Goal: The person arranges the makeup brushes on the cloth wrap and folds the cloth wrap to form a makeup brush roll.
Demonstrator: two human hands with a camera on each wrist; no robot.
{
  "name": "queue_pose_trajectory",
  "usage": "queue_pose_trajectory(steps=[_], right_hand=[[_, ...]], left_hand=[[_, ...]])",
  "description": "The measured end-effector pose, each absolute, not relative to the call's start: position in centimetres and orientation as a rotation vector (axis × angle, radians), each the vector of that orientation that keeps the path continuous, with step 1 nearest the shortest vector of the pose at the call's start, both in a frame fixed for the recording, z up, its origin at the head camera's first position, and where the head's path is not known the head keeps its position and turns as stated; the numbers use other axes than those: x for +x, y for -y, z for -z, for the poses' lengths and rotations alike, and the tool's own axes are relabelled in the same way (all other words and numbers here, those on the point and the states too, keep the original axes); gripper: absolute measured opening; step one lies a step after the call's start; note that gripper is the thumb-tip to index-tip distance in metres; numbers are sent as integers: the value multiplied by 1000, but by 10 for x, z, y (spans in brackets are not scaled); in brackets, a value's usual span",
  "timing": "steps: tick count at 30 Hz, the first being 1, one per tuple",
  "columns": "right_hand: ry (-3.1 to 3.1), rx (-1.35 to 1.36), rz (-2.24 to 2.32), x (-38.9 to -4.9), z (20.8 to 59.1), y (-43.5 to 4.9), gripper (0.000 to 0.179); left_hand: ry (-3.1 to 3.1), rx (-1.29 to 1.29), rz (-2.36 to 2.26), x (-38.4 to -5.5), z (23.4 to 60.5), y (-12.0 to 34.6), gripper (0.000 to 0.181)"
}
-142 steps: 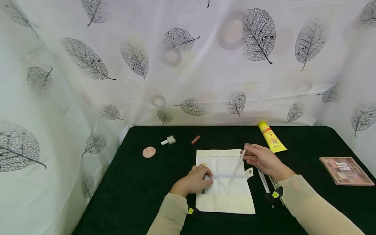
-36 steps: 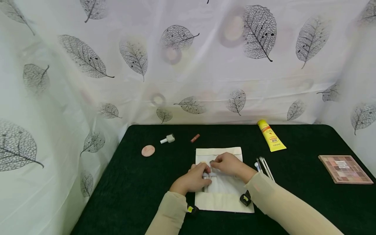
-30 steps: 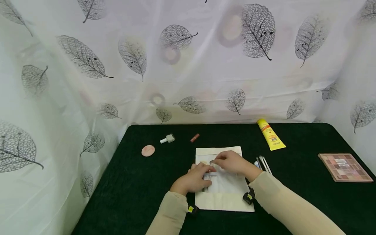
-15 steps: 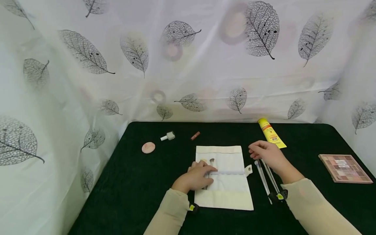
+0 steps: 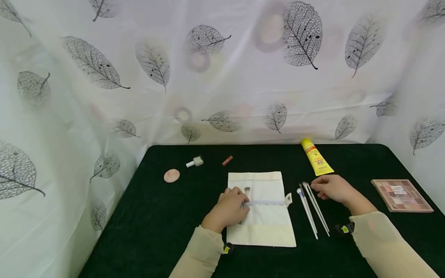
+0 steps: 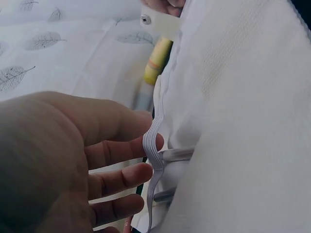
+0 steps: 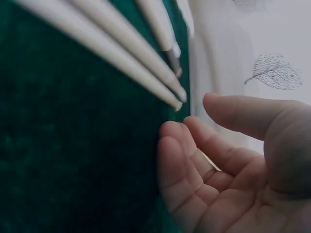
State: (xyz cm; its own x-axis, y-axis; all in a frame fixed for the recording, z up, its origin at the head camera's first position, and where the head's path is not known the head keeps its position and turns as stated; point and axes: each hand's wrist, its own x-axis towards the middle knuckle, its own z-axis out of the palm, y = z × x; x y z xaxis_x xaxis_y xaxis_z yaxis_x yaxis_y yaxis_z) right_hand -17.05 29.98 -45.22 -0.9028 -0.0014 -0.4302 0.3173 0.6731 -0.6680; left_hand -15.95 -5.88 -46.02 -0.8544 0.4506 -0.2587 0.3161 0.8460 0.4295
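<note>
The count on the desk comes to one white cloth pouch with one elastic band and one snap tab, one yellow tube, one palette, one small bottle, one pink disc and one reddish-brown stick. Loose brushes number at least three, overlap leaving the exact figure unconfirmed; two brush shafts show at the band in the left wrist view. Hands total two: one left hand, one right hand.

Lies open as a white cloth roll, with brushes under its elastic and loose brushes alongside.
</note>
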Motion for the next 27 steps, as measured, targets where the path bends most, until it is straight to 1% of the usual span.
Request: queue_pose_trajectory(steps=[3,8,10,15,19,27], right_hand=[[-2493,235,1061,-174,457,-301,39],[-2520,237,977,-180,461,-297,34],[-2530,243,939,-180,460,-294,31],[-2564,243,845,-179,458,-283,21],[-2578,253,800,-179,454,-275,16],[-2550,279,752,-182,449,-275,18]], left_hand=[[-2700,584,-495,-156,459,54,28],[-2711,636,-398,-152,463,43,39],[-2720,675,-337,-152,464,38,40],[-2717,760,-229,-154,461,30,36],[-2692,756,-260,-159,459,26,35],[-2598,683,-482,-166,466,25,23]])
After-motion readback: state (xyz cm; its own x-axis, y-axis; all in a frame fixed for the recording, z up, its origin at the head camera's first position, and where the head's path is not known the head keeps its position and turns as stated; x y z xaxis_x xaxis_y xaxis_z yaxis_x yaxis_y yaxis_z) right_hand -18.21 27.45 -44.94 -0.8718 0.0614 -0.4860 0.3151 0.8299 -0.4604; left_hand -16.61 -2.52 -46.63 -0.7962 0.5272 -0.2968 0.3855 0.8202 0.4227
